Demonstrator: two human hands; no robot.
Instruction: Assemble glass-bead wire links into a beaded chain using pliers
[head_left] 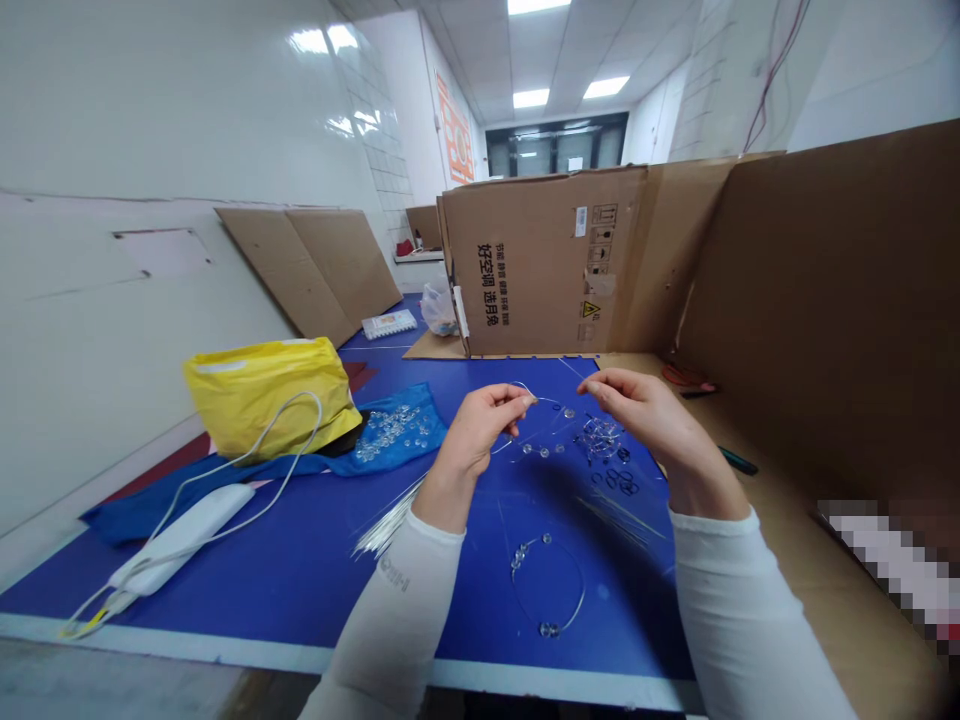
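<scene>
My left hand (484, 425) is closed in a pinch on a thin wire (551, 401), which curves out beyond the fingertips over the blue table. To its right my right hand (637, 400) is raised with thumb and forefinger pinched together; a fine strand shows near the fingertips, but what they hold is too small to tell. Between and below the hands lie a few clear beads (544, 451) on wire. Nearer the front edge rests a wire loop with clear beads (550, 629). A tangle of beaded wire (600, 437) and several dark rings (621, 482) sit below my right hand.
Clear beads (390, 430) lie on blue cloth at the left, beside a yellow bag (270, 395). A white power strip (184, 535) with a looping cable is front left. Wire bundles (388, 522) lie near my left forearm. Cardboard (540, 270) stands behind and to the right.
</scene>
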